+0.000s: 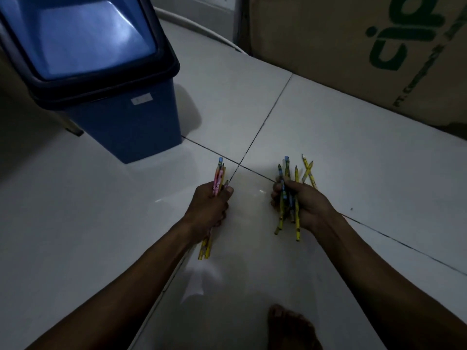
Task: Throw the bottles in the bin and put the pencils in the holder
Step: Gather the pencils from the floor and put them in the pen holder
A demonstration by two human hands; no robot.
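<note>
A white tiled floor (328,152) is seen in dim light, and against the far right a large cardboard box (341,46) with green lettering is stood. At the upper left the blue bin (121,117) is placed on the floor, its swing lid shut; no bottles are seen anywhere on the floor, so that half of the task is judged to be finished or out of view. Nearer the camera two forearms are stretched forward, and a bare foot (290,327) is glimpsed at the bottom edge. The left hand (209,205) is clenched round a tidy bundle of pencils (217,183) (pink and yellow ones, as far as can be told), their long axis pointed away from the person and slightly upward. The right hand (303,203) is closed on a looser, splayed bunch of pencils (288,190), mostly yellow, with a few ends fanned out to the right. The holder is not shown in this view, so its direction from the hands cannot be told; the bin is nearer the left hand, forward and to the left. It is judged that the holder must first be found, and that the splayed bunch would need squaring before it is lowered in end-first.
</note>
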